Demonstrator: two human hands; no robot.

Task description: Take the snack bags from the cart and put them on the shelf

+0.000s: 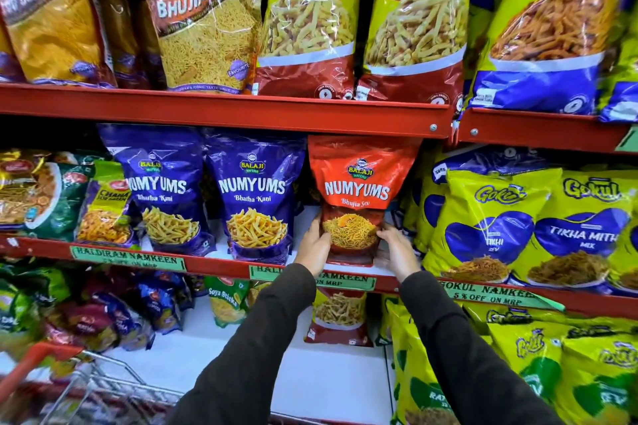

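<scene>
Both hands are gripping the red Numyums bag (pixel 355 197): left hand (pixel 312 247) on its lower left side, right hand (pixel 397 248) on its lower right. The bag is standing upright on the middle shelf (pixel 221 260), just right of two purple Numyums bags (pixel 255 197). The cart (pixel 86 386) is sitting near left.

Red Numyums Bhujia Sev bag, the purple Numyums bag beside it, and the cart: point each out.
Red Numyums Bhujia Sev bag (pixel 355 190), head view, on its white logo lettering.
Purple Numyums Bhatha Kani bag (pixel 253 188), head view, on its front lettering.
Red-handled wire cart (pixel 103 386), head view, on its wire rim.
</scene>
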